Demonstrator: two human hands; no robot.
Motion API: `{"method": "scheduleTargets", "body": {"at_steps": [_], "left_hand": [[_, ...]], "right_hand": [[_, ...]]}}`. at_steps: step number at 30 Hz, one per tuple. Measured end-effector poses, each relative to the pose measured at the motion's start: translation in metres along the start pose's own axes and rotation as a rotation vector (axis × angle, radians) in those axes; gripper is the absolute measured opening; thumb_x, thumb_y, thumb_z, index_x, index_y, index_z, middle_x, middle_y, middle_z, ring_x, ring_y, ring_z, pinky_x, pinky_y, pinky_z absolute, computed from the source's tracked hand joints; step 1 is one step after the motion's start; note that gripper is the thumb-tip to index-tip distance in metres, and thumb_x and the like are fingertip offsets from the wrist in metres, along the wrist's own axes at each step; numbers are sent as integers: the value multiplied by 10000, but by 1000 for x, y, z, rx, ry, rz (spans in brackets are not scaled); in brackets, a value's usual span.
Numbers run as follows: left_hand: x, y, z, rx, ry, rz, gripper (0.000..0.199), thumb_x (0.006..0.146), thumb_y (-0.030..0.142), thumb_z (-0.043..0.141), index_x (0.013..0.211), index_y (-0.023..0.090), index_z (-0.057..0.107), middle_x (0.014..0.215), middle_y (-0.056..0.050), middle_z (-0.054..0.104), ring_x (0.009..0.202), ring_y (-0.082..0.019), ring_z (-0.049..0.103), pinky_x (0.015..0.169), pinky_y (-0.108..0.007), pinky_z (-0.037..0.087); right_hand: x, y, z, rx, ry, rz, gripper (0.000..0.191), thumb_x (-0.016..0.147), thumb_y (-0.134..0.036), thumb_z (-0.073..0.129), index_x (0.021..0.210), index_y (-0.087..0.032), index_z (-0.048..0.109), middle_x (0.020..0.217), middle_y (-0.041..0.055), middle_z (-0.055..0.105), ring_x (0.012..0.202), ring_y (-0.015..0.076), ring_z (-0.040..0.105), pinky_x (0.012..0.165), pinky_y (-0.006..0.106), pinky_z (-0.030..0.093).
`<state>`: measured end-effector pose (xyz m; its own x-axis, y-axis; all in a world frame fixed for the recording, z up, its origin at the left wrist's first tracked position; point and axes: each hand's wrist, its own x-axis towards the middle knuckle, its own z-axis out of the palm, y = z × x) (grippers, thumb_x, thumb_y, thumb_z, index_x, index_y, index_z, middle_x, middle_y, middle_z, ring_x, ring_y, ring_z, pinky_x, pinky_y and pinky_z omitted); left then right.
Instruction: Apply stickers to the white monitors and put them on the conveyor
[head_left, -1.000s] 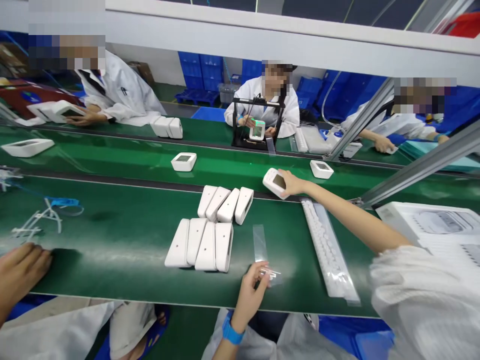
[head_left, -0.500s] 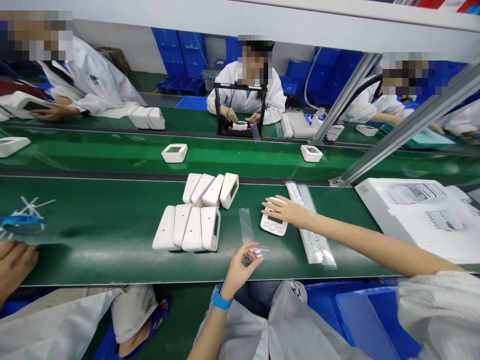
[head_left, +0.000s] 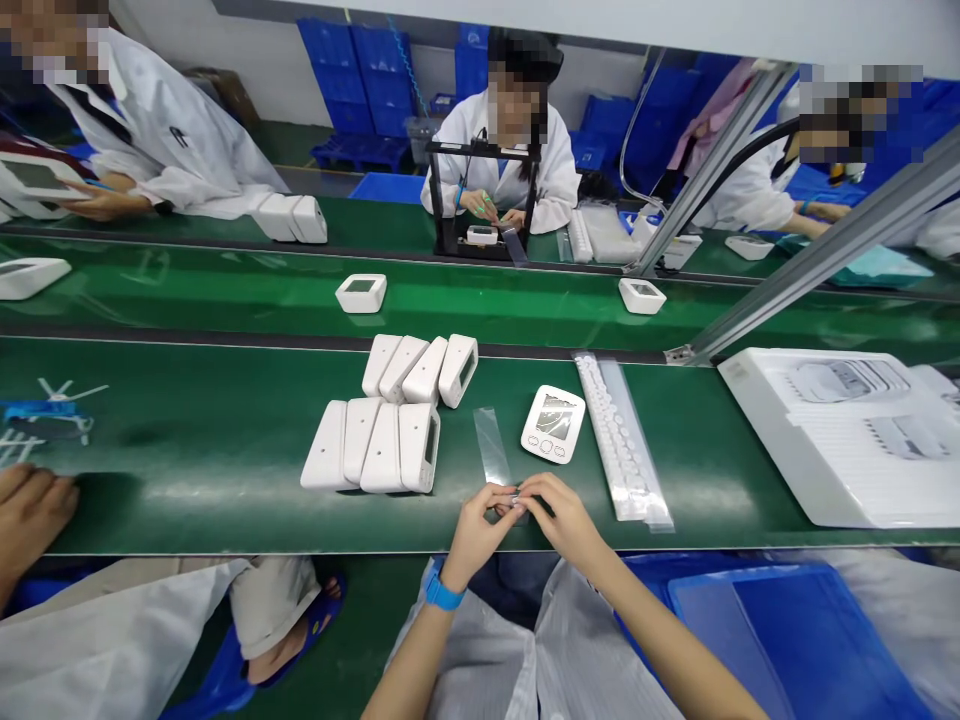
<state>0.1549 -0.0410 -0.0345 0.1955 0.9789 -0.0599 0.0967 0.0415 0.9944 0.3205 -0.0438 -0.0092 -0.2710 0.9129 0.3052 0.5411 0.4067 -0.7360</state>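
Note:
My left hand (head_left: 480,532), with a blue band at the wrist, is closed in a pinch at the table's near edge. The fingertips of my right hand (head_left: 561,515) meet it there, also pinched. Whatever lies between them is too small and covered to name. Just beyond my fingers, a white device (head_left: 553,424) with a grey screen and round buttons lies face up, touched by neither hand. A clear plastic strip (head_left: 491,447) lies flat behind my left hand. Right of the device is a long clear bag of small white pieces (head_left: 616,440).
Several white devices (head_left: 379,445) stand in two rows at left. A white tray (head_left: 780,445) with printed film sits at right. Behind runs a green conveyor (head_left: 487,295) carrying spaced devices. A metal post (head_left: 780,225) slants on the right. A neighbour's hand (head_left: 34,515) rests at far left.
My right hand has left the white device and come back to meet my left hand. The thin white stick seen in my left fingers is now mostly covered. Conveyor devices have shifted slightly right in view.

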Motion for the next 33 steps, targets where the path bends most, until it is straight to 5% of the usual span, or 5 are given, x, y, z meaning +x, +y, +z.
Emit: {"method": "scheduleTargets", "body": {"at_steps": [10, 14, 19, 23, 33], "left_hand": [[1, -1, 3, 48, 52, 9, 103, 837, 272, 666, 902, 197, 638, 724, -4, 768, 713, -187, 729, 736, -307, 573], [3, -4, 5, 56, 60, 1, 134, 860, 295, 653, 948, 196, 634, 746, -9, 773, 690, -183, 729, 687, -293, 578], [3, -5, 5, 80, 57, 0, 125, 851, 296, 677, 921, 197, 647, 709, 0, 759, 644, -174, 706, 672, -287, 569], [2, -5, 3, 74, 48, 2, 118, 855, 286, 673, 937, 204, 649, 720, 0, 769, 653, -176, 710, 686, -296, 582], [2, -8, 3, 62, 26, -3, 132, 878, 288, 662, 974, 201, 643, 737, -1, 765, 678, -171, 712, 705, -293, 587]], "right_hand": [[-16, -7, 21, -112, 134, 75, 209, 986, -182, 437, 945, -233, 636, 1043, 112, 659, 1010, 268, 663, 848, 472, 581], [-11, -3, 8, -129, 174, 64, 172, 957, -171, 498, 992, -255, 644, 1106, 108, 643, 1160, 283, 602, 957, 511, 539], [29, 28, -17, -194, 381, 225, 125, 918, -262, 594, 805, -238, 643, 1122, 110, 592, 1144, 291, 553, 989, 541, 481], [49, 46, -15, -210, 352, 258, 138, 887, -284, 639, 759, -238, 662, 1157, 106, 581, 1166, 304, 510, 1021, 560, 439], [50, 47, -10, -246, 326, 263, 147, 884, -292, 644, 745, -245, 658, 1175, 100, 565, 1224, 315, 473, 1046, 579, 399]]}}
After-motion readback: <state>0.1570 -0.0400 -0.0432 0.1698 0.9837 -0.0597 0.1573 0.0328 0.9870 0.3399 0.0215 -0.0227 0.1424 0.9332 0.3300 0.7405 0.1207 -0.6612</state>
